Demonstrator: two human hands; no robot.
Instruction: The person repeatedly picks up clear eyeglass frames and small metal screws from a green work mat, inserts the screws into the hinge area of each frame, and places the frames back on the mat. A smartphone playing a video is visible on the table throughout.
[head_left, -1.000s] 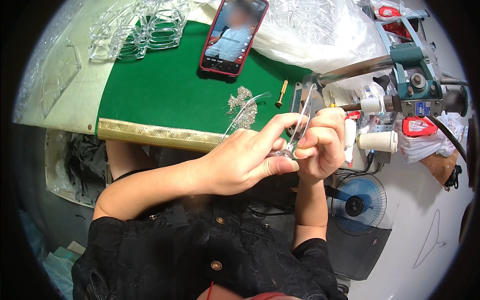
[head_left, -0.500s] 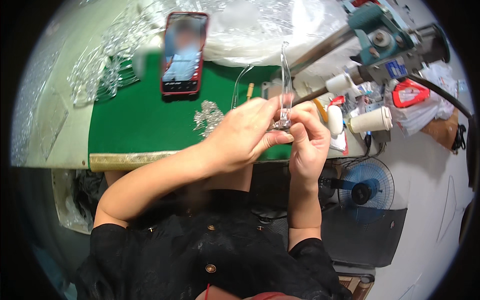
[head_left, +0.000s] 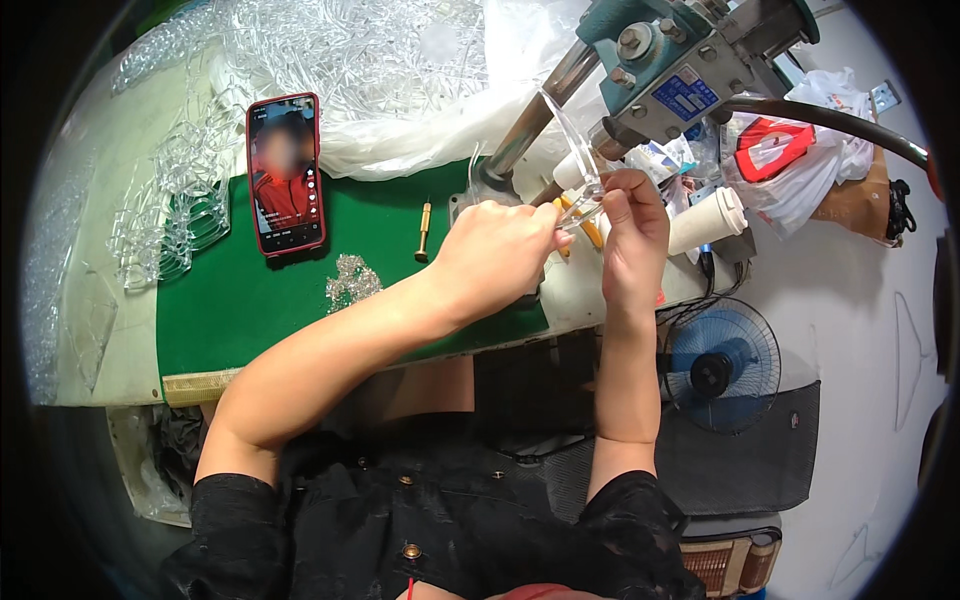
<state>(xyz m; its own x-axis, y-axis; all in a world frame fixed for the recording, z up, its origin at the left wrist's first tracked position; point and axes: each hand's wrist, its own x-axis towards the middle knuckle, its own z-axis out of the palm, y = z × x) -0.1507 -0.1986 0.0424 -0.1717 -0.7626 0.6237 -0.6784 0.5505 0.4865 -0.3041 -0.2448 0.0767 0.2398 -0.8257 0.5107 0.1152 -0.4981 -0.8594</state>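
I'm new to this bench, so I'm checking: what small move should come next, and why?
Perhaps steady the clear glasses frame with the left hand and let the right hand gently test the corner where the raised temple begins. The left hand grips the frame, the right is at that corner, and the small brass-coloured tool lies unheld on the green mat.

Machine (head_left: 645, 90) blocks right hand (head_left: 634, 240) ahead; mat (head_left: 215, 325) leaves room.

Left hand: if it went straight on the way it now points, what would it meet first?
Beyond the clear eyeglass frame it holds, the left hand would probably meet the right hand first, though depth is unclear.
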